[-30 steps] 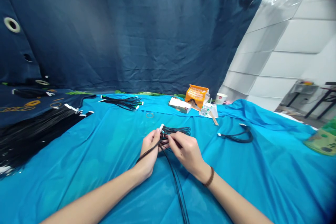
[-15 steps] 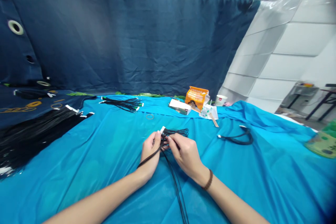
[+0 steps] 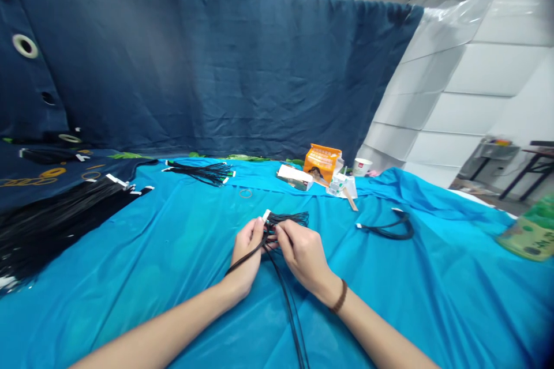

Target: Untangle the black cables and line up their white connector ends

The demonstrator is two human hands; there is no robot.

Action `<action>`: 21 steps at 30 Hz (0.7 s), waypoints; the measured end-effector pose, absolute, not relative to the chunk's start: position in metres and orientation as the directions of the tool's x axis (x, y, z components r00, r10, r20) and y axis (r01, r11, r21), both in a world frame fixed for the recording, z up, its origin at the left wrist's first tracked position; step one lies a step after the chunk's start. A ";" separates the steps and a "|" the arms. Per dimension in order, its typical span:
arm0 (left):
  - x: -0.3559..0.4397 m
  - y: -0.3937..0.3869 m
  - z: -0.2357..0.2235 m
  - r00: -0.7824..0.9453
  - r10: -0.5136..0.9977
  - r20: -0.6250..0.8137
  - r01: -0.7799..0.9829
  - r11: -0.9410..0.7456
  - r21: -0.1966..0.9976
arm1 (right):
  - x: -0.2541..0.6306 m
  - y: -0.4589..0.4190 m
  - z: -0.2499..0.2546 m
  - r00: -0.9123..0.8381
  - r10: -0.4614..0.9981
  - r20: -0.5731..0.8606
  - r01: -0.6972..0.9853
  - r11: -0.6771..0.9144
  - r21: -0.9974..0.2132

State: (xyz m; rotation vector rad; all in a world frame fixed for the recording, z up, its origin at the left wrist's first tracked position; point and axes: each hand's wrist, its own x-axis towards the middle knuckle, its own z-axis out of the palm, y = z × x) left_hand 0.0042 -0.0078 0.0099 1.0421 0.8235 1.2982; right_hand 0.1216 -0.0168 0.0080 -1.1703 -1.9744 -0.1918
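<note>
My left hand (image 3: 246, 253) is closed around a bundle of thin black cables (image 3: 288, 311), with the thumb against a white connector (image 3: 266, 216) at its top. One part of the bundle loops back over the left wrist, and other strands hang down toward me. My right hand (image 3: 305, 251) pinches the black strands just right of the connector; its fingertips are partly hidden by the knuckles. Behind the fingers, a fan of looped black cable (image 3: 294, 218) sticks out to the right.
A large pile of black cables (image 3: 56, 219) lies at left, a smaller bundle (image 3: 199, 172) at the back. A bent cable (image 3: 389, 232) rests at right. Toward the back are a rubber band (image 3: 245, 194), white box (image 3: 295, 177), orange packet (image 3: 322, 163) and paper cup (image 3: 362, 166).
Both hands stay on the cables in almost the same pose. The whole view has shifted slightly.
</note>
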 end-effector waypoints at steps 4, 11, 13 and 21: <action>0.003 -0.008 0.009 0.132 0.988 0.081 -0.344 -0.031 0.939 | 0.121 -0.017 0.008 -0.238 0.671 0.702 0.793 0.552 -0.259; 0.004 -0.007 0.008 0.118 0.987 0.110 -0.292 -0.071 0.954 | 0.120 -0.018 0.008 -0.256 0.667 0.700 0.798 0.554 -0.236; 0.003 -0.006 0.005 0.113 0.984 0.136 -0.263 -0.103 0.959 | 0.119 -0.018 0.008 -0.264 0.667 0.697 0.798 0.557 -0.230; 0.002 -0.002 -0.004 0.053 0.977 0.204 -0.148 -0.195 0.970 | 0.120 -0.018 0.006 -0.275 0.685 0.675 0.789 0.562 -0.248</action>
